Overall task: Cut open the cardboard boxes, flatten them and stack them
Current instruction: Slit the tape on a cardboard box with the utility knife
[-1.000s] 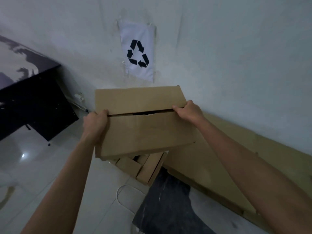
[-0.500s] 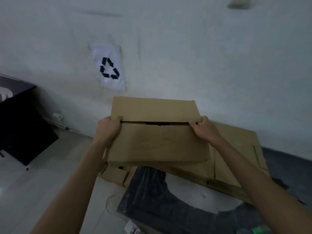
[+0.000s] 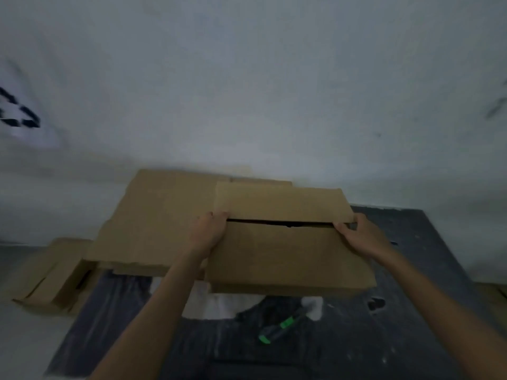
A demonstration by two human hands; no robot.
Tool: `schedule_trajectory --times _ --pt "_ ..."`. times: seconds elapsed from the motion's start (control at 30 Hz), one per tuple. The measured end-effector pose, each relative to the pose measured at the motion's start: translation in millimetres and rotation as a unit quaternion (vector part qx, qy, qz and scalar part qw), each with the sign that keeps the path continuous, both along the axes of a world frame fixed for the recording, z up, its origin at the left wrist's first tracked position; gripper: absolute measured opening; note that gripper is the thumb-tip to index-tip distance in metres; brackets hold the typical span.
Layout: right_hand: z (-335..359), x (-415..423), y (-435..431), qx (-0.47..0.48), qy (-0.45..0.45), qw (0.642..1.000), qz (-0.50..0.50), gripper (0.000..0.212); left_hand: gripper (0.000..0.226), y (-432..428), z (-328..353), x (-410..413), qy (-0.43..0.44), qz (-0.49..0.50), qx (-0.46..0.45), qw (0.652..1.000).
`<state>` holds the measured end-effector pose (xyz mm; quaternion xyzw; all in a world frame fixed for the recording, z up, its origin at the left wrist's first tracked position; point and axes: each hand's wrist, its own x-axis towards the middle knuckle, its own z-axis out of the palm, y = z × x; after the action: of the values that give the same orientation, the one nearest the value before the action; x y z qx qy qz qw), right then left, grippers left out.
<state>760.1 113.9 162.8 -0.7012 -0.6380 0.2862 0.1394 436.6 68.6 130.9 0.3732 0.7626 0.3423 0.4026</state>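
Note:
I hold a brown cardboard box [image 3: 288, 256] in the air in front of me, its top flaps split by a dark slit. My left hand [image 3: 210, 231] grips its left edge at the slit, and my right hand [image 3: 362, 237] grips the right edge. Behind it, flattened cardboard sheets [image 3: 159, 223] lie stacked on the floor against the white wall. A smaller opened box [image 3: 52, 275] sits at the left. A black cutter with green marks [image 3: 282, 325] lies on the dark mat below the held box.
A dark, paint-flecked mat [image 3: 411, 325] covers the floor under my arms, with a white patch [image 3: 219, 305] showing through. A recycling sign [image 3: 19, 116] hangs on the wall at far left. Pale floor tiles [image 3: 27, 338] run along the left.
My view has swung to the right; the recycling sign slid to the left edge and the black table left the view. The box moved right with both hands, now over the mat and cutter.

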Motion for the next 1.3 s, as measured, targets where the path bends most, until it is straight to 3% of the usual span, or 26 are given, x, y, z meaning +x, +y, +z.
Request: schedule_trajectory --times 0.23,0.47,0.67,0.83,1.07,1.13,1.2,1.3 --pt "-26 136 10 -0.01 0.028 0.997 -0.069 0.056 0.051 46 -29 139 -0.01 -0.067 -0.002 0.998" --pt "-73 203 25 -0.019 0.012 0.993 -0.114 0.064 0.053 75 -68 200 -0.061 -0.112 -0.037 0.991" --pt "-156 282 75 -0.001 0.03 0.991 -0.128 0.084 0.04 103 -64 256 0.017 -0.135 -0.008 0.991" --pt "-113 282 84 0.046 0.04 0.989 -0.138 0.067 0.039 119 -83 293 0.03 -0.104 0.013 0.994" --pt "-149 314 78 0.062 0.066 0.978 -0.187 0.059 0.051 91 -118 341 0.037 -0.032 0.099 0.994" --pt "-152 318 70 0.077 0.09 0.972 -0.201 0.066 0.048 73 -122 344 0.031 -0.004 0.112 0.993" --pt "-156 323 58 0.074 0.11 0.971 -0.198 0.079 0.038 54 -126 342 -0.002 0.009 0.099 0.995" --pt "-167 336 32 0.048 0.098 0.982 -0.152 0.081 0.026 23 -122 342 -0.19 0.097 0.048 0.976"
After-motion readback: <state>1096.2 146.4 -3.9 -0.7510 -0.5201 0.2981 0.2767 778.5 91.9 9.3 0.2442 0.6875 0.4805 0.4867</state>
